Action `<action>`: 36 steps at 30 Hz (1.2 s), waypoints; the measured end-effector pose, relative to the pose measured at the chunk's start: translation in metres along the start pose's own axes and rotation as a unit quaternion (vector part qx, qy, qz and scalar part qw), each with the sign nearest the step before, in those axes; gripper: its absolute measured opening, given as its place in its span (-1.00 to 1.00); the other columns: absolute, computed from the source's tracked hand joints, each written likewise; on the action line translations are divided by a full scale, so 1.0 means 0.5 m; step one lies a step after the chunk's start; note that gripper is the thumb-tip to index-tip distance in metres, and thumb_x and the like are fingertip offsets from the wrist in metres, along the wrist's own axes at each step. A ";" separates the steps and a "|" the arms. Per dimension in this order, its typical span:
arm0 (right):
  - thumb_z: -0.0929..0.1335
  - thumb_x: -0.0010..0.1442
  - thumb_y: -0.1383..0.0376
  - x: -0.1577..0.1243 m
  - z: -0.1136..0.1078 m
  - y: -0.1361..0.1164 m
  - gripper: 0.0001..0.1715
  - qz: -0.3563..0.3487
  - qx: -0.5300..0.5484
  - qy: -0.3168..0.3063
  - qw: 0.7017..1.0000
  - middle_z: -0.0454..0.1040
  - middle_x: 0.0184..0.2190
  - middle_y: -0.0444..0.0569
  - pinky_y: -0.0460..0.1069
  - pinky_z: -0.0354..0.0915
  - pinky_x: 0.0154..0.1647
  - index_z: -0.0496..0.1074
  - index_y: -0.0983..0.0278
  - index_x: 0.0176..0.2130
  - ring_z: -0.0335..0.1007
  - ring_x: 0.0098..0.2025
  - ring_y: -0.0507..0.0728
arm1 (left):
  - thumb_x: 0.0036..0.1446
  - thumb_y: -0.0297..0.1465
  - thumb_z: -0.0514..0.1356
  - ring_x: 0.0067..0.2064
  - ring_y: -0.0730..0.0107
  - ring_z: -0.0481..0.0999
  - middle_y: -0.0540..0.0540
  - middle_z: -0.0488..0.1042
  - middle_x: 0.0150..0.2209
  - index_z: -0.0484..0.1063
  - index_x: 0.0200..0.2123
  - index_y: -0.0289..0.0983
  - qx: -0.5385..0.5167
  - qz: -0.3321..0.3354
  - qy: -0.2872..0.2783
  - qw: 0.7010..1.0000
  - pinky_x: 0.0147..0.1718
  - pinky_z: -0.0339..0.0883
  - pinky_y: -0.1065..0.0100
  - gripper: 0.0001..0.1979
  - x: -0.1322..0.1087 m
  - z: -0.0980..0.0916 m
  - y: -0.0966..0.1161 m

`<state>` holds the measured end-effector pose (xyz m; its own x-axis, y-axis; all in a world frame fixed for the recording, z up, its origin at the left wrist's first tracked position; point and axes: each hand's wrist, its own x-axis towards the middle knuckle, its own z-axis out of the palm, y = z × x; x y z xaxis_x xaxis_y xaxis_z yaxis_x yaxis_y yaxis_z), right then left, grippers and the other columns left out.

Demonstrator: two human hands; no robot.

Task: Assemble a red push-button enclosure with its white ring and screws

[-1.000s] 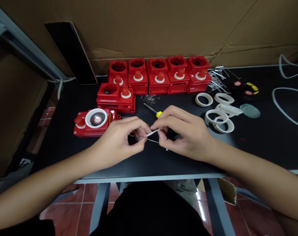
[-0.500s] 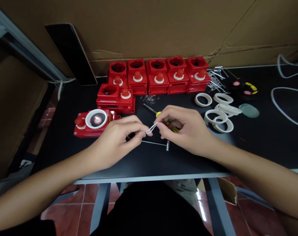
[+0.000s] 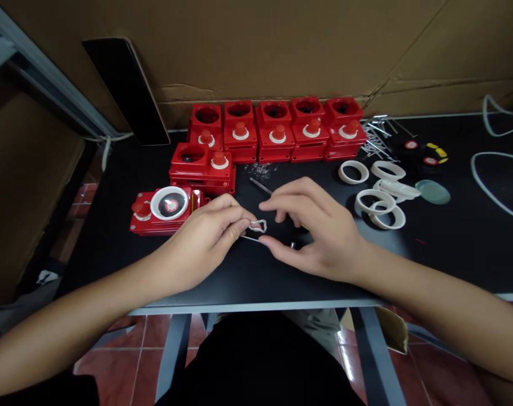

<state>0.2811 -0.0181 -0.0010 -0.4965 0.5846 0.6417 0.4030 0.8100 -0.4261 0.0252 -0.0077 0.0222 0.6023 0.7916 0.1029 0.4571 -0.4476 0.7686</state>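
Note:
Pinched between the thumb and finger of my left hand (image 3: 216,230) is a small, thin white loop (image 3: 258,226), irregular in outline. My right hand (image 3: 313,228) is just right of it, thumb and fingers spread apart around the loop's free end, holding nothing. Under the hands lies a thin metal rod (image 3: 250,239), mostly covered. A screwdriver (image 3: 261,187) points out from behind my right hand, its handle hidden. Left of my left hand sits a red box (image 3: 154,228) with a red knob and a white ring (image 3: 169,203) around a dark disc.
Several red housings (image 3: 277,135) with round openings stand in a row at the back. White rings (image 3: 353,172), clear discs (image 3: 434,192), metal rods (image 3: 377,138) and dark discs with yellow marks (image 3: 436,155) lie to the right. A dark tablet-like panel (image 3: 127,90) leans against the cardboard.
My right thumb and fingers have let go of the white loop and spread apart. The loop, stretched narrow before, is now rounder and stays in my left hand.

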 end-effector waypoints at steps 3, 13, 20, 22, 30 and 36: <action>0.49 0.51 0.36 -0.001 0.012 -0.007 -0.75 -0.033 -0.028 -0.001 0.999 0.66 -0.06 0.07 0.09 0.64 -0.03 0.53 0.19 0.14 0.66 -0.04 0.19 | 0.61 -0.36 0.14 -0.14 0.27 0.59 -0.06 0.54 -0.17 0.59 -0.22 -0.22 -0.021 -0.012 -0.004 1.000 -0.08 0.48 0.28 -0.69 0.001 0.001 0.003; 0.40 0.59 0.42 0.002 -0.004 0.005 -0.79 -0.023 -0.072 -0.007 0.997 0.68 -0.18 -0.01 0.00 0.59 -0.16 0.66 0.19 0.00 0.66 -0.18 0.10 | 0.56 -0.38 0.27 -0.15 0.31 0.64 -0.02 0.63 -0.16 0.68 -0.08 -0.19 0.025 0.026 -0.002 0.999 -0.11 0.43 0.32 -0.84 0.004 -0.003 -0.005; 0.40 0.57 0.41 0.001 -0.007 0.011 -0.77 -0.017 -0.061 -0.008 0.998 0.67 -0.14 0.02 0.05 0.59 -0.13 0.67 0.15 0.03 0.64 -0.14 0.14 | 0.63 -0.40 0.16 -0.17 0.29 0.66 -0.07 0.66 -0.15 0.67 -0.12 -0.22 0.080 0.057 -0.031 0.995 -0.11 0.46 0.30 -0.73 -0.001 -0.009 0.001; 0.41 0.57 0.38 0.001 -0.005 0.012 -0.80 -0.011 -0.050 -0.010 0.999 0.67 -0.14 0.03 0.07 0.60 -0.11 0.66 0.16 0.02 0.64 -0.13 0.15 | 0.63 -0.41 0.15 -0.18 0.30 0.64 -0.08 0.65 -0.12 0.66 -0.10 -0.23 0.090 0.059 -0.042 0.993 -0.10 0.47 0.30 -0.73 -0.001 -0.010 0.003; 0.48 0.53 0.38 0.006 0.001 0.008 -0.94 0.053 0.030 0.004 0.998 0.60 -0.15 -0.01 -0.01 0.52 -0.23 0.62 0.23 -0.05 0.53 -0.24 0.05 | 0.57 -0.42 0.33 -0.18 0.36 0.65 -0.04 0.63 -0.14 0.76 -0.07 -0.18 0.094 0.109 0.017 0.989 -0.13 0.48 0.35 -0.84 0.001 -0.021 0.001; 0.50 0.50 0.37 0.003 0.010 0.000 -0.94 0.107 0.105 0.006 0.989 0.59 -0.15 -0.04 -0.04 0.48 -0.28 0.66 0.22 -0.07 0.51 -0.26 0.02 | 0.50 -0.44 0.42 -0.20 0.39 0.72 -0.01 0.74 -0.16 0.80 -0.08 -0.15 0.034 0.105 0.031 0.993 -0.17 0.53 0.39 -0.89 0.000 -0.022 0.006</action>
<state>0.2767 -0.0168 -0.0031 -0.4068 0.7445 0.5294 0.3281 0.6599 -0.6759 0.0192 -0.0045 0.0317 0.6478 0.7017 0.2967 0.3702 -0.6303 0.6824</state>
